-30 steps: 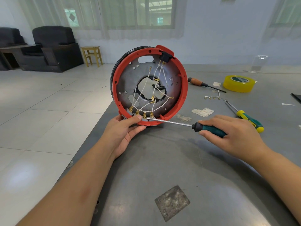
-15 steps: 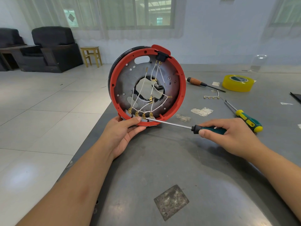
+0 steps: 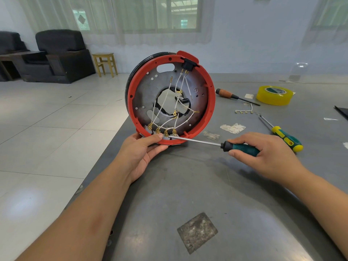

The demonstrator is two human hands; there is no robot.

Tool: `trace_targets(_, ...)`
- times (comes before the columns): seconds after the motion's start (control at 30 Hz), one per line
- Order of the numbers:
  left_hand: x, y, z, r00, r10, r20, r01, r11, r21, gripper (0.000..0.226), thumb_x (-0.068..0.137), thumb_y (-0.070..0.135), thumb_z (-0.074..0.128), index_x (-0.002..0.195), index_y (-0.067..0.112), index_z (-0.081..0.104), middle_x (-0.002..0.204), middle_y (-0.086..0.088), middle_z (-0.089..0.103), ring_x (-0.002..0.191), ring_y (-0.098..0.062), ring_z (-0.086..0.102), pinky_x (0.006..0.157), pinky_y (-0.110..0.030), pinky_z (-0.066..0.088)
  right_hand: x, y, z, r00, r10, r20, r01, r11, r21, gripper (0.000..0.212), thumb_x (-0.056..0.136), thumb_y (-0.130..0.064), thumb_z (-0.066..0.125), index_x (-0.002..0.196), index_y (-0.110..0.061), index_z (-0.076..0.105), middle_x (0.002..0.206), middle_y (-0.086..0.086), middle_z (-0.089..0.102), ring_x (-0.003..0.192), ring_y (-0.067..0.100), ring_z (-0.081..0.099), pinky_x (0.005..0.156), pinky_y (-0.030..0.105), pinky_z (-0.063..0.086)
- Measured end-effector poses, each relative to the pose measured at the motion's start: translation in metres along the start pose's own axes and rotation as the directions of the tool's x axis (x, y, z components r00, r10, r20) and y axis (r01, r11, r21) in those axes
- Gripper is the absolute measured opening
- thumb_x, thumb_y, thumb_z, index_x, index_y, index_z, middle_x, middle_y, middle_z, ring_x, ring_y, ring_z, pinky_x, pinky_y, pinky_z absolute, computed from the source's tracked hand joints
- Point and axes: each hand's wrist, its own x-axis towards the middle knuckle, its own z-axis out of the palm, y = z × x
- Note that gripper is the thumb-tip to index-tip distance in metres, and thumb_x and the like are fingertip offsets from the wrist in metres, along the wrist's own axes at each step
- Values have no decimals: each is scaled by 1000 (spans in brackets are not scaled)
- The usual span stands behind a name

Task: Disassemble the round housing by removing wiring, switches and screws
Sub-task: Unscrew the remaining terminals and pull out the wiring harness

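Both forearms reach forward over the table's near edge. The left hand point(image 3: 140, 150) lies palm up, thumb on top and fingers curled beneath in a grip. The right hand point(image 3: 263, 153) lies knuckles up, fingers and thumb wrapped around a handle.

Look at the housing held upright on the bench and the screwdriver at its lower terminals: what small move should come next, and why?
Probably turn the teal-handled screwdriver to loosen that terminal. Its tip sits at the row of brass terminals near the bottom of the round housing, white wires still attached there. The right hand grips the handle, and the left hand steadies the rim.
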Motion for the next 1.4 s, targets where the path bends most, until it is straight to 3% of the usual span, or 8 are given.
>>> trace_targets(0.2,0,0,-1,1000,2,-4,-2,1000,10,30,90,-8,72,117,-5,61,100,-22,79,98,-38,78,75,-38,66,-2,1,-1,990,-126,-69,116,983,-143,35,90,-49,62,116,-29,74,97,-11,72,80,18,68,58,43,57)
trace_targets(0.4,-1,0,0,1000,-1,-9,2,1000,20,28,90,-8,72,116,-5,61,107,-26,77,100,-39,77,76,-39,66,-2,1,-3,983,-164,-80,151,978,-142,34,90,-47,66,117,-28,75,97,-11,73,80,16,69,60,41,59)
trace_targets(0.5,-1,0,0,1000,-3,-5,3,1000,13,29,91,-9,71,118,-5,60,108,-27,77,100,-39,77,76,-38,66,-1,2,-5,995,-89,-53,89,996,0,32,87,-49,66,111,-31,77,94,-21,71,85,7,68,72,28,59)
trace_targets(0.6,-1,0,0,1000,-5,-7,5,1000,4,32,91,-10,69,121,-6,59,106,-26,77,100,-38,78,76,-38,66,2,4,-7,999,-40,-37,42,998,51,27,85,-49,67,105,-34,78,90,-34,66,89,-6,64,73,7,48)
trace_targets(0.7,0,0,0,1000,5,-12,-5,1000,17,31,89,-11,70,118,-5,59,102,-24,78,98,-36,78,74,-37,65,4,4,-7,1000,-18,-20,19,998,62,20,84,-40,73,103,-35,79,88,-36,66,89,-10,63,73,2,43)
trace_targets(0.83,1,-1,0,1000,13,-12,-13,1000,27,28,88,-12,71,112,-3,60,95,-20,79,95,-35,79,73,-37,66,4,1,-8,1000,-9,7,9,998,60,21,84,-42,72,105,-39,78,89,-33,68,89,-8,64,73,7,48)
trace_targets(1.07,1,-2,1,999,18,-27,-17,1000,16,32,89,-13,71,117,-4,59,103,-25,78,96,-35,79,73,-37,66,5,-2,-9,996,-89,-25,87,995,-47,27,87,-45,68,110,-33,77,92,-22,72,80,5,67,70,30,59)
trace_targets(1.4,1,-2,0,999,17,-39,-18,1000,-8,37,89,-13,70,122,-2,57,101,-22,79,95,-35,79,72,-37,65,1,-6,-2,991,-118,-60,111,989,-102,27,89,-43,68,111,-30,75,93,-14,72,77,13,67,62,37,58)
